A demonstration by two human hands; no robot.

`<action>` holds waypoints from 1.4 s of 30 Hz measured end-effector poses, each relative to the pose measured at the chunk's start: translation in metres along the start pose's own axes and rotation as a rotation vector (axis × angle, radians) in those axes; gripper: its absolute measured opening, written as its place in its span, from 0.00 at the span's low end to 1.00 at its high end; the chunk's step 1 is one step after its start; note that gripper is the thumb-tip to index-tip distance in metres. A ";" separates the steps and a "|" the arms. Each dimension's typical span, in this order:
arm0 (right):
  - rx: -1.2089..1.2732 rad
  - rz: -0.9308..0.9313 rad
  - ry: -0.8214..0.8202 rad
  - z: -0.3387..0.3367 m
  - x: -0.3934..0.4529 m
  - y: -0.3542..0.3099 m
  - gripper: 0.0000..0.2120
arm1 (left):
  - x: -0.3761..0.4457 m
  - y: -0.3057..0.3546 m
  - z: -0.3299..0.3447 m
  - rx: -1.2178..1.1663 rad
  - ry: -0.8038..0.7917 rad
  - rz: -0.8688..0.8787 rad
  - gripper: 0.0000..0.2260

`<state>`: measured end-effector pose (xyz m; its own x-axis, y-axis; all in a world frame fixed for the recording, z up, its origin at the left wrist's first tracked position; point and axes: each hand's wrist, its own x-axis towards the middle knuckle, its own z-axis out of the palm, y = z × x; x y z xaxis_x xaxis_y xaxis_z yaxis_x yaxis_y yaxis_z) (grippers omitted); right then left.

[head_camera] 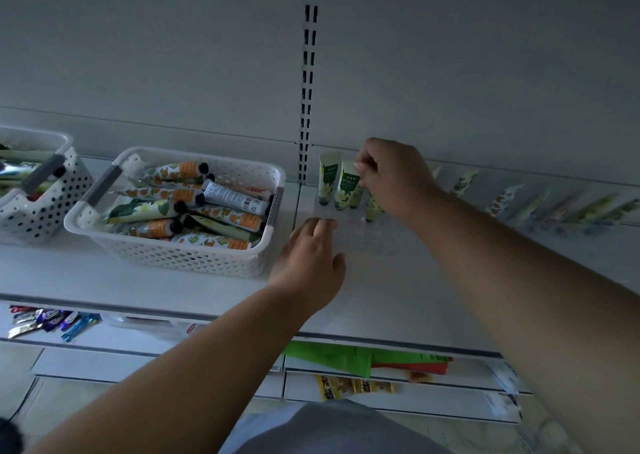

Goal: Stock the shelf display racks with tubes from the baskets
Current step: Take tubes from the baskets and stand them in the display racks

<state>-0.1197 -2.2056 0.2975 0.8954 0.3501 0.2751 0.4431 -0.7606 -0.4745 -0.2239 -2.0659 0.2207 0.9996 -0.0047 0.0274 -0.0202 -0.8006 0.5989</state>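
white shelf [173,280] holds two baskets [180,211], dim room.

4 green tubes [346,185] upright in clear rack [349,226], orange tubes [194,204] heaped in white basket [180,256]

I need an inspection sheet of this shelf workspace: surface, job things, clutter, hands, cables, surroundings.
Surface: white shelf, dimly lit.
Job things: basket full of lying tubes; second basket at left; a few green tubes upright in the clear rack.
Clutter: nothing seen on this shelf.
Hands: right hand pinches a tube top at the rack; left hand rests by the rack, fingers relaxed.
Cables: nothing seen.
Surroundings: slotted upright; more tubes at right; packets on lower shelves.
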 end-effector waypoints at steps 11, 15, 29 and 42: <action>-0.349 -0.092 0.024 0.006 -0.002 -0.012 0.09 | 0.002 0.001 -0.006 -0.023 0.009 0.009 0.21; -0.234 -0.213 0.115 -0.007 -0.018 -0.031 0.11 | -0.005 0.006 -0.022 -0.006 0.067 0.085 0.19; 0.073 -0.355 0.195 0.012 -0.014 -0.159 0.10 | -0.050 -0.042 -0.136 -0.098 0.308 0.129 0.05; 0.060 -0.232 0.158 0.140 0.024 -0.327 0.10 | -0.073 -0.234 -0.264 -0.151 0.321 0.091 0.09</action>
<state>-0.2373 -1.8718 0.3422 0.7539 0.4180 0.5068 0.6416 -0.6346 -0.4309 -0.2975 -1.7205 0.2899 0.9372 0.1358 0.3213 -0.1349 -0.7082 0.6930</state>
